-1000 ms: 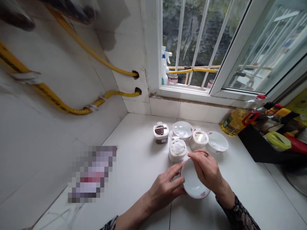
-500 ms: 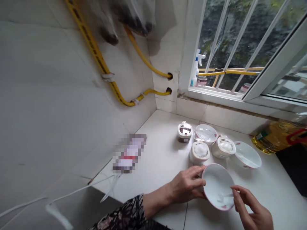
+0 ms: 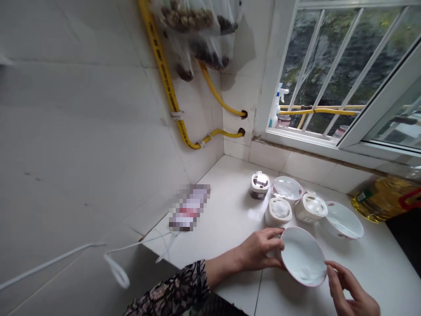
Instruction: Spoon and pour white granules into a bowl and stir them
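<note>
The bowl (image 3: 301, 252) holds a spoon (image 3: 308, 275), hard to make out.

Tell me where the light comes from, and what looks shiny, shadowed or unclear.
Head view, far side: daylight seems to come through the window; head view, upper part: bags throw a soft shadow on the wall; head view, lower part: glare whitens the lid of the dark jar, a pixelated patch hides something, and a clear spoon barely shows against the bowl.

1. Kitchen: tiled walls (image 3: 98, 131), white worktop (image 3: 226, 182).
2. Lidded jars (image 3: 279, 211), two bowls (image 3: 342, 221), near worktop's back edge.
3. Bottle of yellow oil (image 3: 378, 199), same edge, farther right.
4. Bags of foodstuff (image 3: 187, 19), above back-left corner.
</note>
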The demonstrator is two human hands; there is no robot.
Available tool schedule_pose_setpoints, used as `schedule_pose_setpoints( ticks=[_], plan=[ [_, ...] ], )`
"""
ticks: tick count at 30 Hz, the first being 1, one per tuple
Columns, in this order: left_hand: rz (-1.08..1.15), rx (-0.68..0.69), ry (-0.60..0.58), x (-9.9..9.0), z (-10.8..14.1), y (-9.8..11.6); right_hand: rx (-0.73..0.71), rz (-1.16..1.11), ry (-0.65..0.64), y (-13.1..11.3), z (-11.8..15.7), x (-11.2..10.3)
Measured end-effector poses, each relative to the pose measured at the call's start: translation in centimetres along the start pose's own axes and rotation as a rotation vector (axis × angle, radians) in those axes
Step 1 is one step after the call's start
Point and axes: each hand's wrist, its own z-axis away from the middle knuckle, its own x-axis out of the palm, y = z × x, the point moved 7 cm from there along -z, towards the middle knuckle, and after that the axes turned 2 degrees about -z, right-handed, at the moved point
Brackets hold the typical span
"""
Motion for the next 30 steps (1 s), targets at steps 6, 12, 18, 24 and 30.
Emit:
schedule_pose_setpoints(
  ticks=[6,12,18,24,30],
  plan=[
    [0.009,0.006,-0.069,-1.0,-0.6,0.5,0.023,0.053,0.229,-0.9,1.0,-1.0],
    [-0.245,0.11,0.103,-4.2,-0.8,2.3,0.191,-0.017,0.308,1.1,2.2,-1.1],
    [-0.33,0.063,0.247,-9.1,-3.1,2.2,0.255,-0.112,0.394,0.8,2.4,-1.4],
    [-0.382,-0.004,0.183,-10.1,-9.6,-1.6,0.238,-0.218,0.349,0.0,2.2,-1.1],
    [-0.416,-0.005,0.078,-7.4,-9.1,-1.8,0.197,-0.294,0.321,-0.1,2.7,-0.6]
  ],
)
